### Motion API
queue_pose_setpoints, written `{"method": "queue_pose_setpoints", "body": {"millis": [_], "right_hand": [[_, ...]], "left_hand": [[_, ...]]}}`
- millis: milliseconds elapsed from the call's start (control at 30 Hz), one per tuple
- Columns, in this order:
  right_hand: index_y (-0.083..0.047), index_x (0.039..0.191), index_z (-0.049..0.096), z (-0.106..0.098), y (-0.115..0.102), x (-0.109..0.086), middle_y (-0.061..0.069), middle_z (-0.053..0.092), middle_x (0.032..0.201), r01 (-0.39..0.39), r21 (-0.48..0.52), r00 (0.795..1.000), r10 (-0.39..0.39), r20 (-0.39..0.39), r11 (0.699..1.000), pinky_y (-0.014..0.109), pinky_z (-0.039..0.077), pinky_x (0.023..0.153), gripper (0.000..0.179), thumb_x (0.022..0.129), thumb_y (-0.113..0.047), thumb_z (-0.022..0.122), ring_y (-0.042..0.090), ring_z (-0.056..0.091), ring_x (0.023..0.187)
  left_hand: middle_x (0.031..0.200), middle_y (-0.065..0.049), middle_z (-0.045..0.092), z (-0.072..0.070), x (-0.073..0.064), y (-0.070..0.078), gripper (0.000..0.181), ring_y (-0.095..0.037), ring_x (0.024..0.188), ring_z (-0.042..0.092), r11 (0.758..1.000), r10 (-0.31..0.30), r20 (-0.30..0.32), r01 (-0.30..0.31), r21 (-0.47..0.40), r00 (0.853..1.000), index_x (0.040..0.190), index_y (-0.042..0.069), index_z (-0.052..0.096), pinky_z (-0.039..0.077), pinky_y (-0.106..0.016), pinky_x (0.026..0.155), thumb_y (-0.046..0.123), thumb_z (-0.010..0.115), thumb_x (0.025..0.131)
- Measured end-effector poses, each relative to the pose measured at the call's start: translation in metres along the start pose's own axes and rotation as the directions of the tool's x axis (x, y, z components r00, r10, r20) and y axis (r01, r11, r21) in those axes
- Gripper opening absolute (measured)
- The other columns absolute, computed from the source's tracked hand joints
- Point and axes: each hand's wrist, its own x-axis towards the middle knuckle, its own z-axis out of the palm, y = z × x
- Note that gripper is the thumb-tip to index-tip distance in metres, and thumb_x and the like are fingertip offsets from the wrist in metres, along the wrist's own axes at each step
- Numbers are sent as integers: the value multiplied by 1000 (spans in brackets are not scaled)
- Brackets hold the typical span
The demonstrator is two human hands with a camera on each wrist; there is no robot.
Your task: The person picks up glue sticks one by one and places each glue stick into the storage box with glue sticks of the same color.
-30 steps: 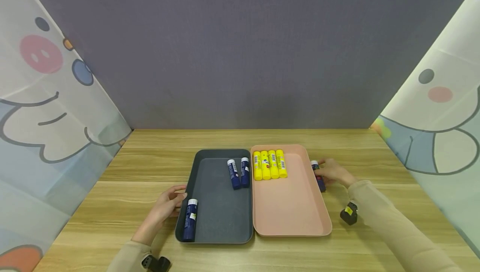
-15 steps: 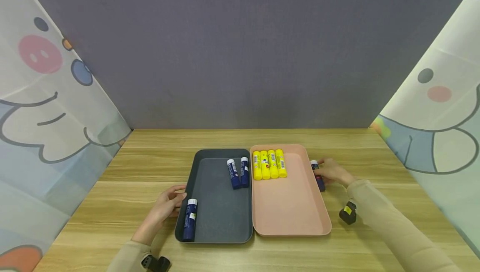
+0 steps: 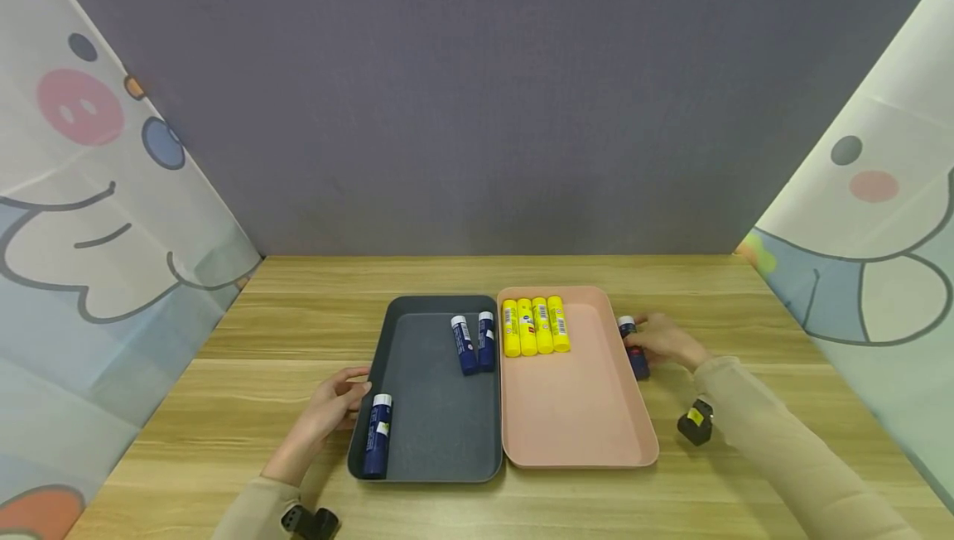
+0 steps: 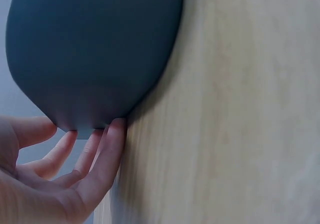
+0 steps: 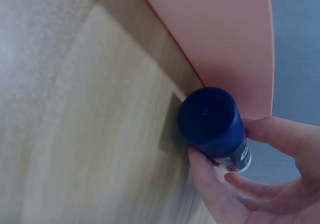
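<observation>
My right hand [image 3: 666, 339] grips a dark blue glue stick [image 5: 207, 119] with a white end, between thumb and fingers. That stick [image 3: 638, 364] lies on the table along the pink tray's outer right wall. My left hand [image 3: 331, 406] touches the left side of the dark grey tray [image 3: 440, 474]; in the left wrist view its thumb meets the rim and its fingertips [image 4: 118, 126] rest on the outer wall. Inside the grey tray are two small blue glue sticks [image 3: 464, 345] at the upper right and a larger blue glue stick [image 3: 378, 436] at the lower left.
The pink tray [image 3: 581, 459] stands right beside the grey one. Several yellow glue sticks [image 3: 527, 327] lie in a row in its upper left. A grey panel [image 3: 492, 109] rises behind the wooden table [image 3: 313, 333], with cartoon-printed cloths [image 3: 97, 217] at both sides.
The blue glue stick in my right hand has shifted very slightly. My left hand, both trays and the other sticks stay in place.
</observation>
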Motion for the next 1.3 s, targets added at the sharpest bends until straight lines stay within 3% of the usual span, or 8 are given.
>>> {"method": "queue_pose_setpoints", "body": {"millis": [300,733,1067,1300], "right_hand": [[24,123,18,-6,-4,-2,24,61,79,17,3,1000,-17,16,1000,37,52,56,59,82,-3,51,24,62,61],[23,124,16,-15,-20,-5,25,60,81,24,-76,1000,-24,8,997,37,51,58,62,84,-5,52,21,60,59],[21,128,12,-18,-35,-6,35,54,94,19,-98,1000,-17,16,995,40,51,64,64,86,-8,50,28,62,70],[19,129,17,-14,-47,-5,34,51,101,35,-179,999,-37,-7,983,39,51,68,64,85,-13,53,25,60,75]], "left_hand": [[102,-18,53,-1,0,-1,40,-14,71,58,1000,3,6,-3,-9,1000,124,-5,40,50,-33,61,10,50,89],[103,-18,53,-1,1,-2,40,-14,70,58,1000,3,17,-2,-20,1000,125,-5,40,50,-34,61,11,50,89],[103,-18,53,-2,3,-3,41,-13,70,58,1000,16,29,-15,-21,999,125,-5,39,50,-33,62,11,50,89],[104,-18,53,-2,3,-4,41,-14,71,58,1000,15,26,-15,-19,1000,125,-5,39,50,-34,62,11,50,89]]}}
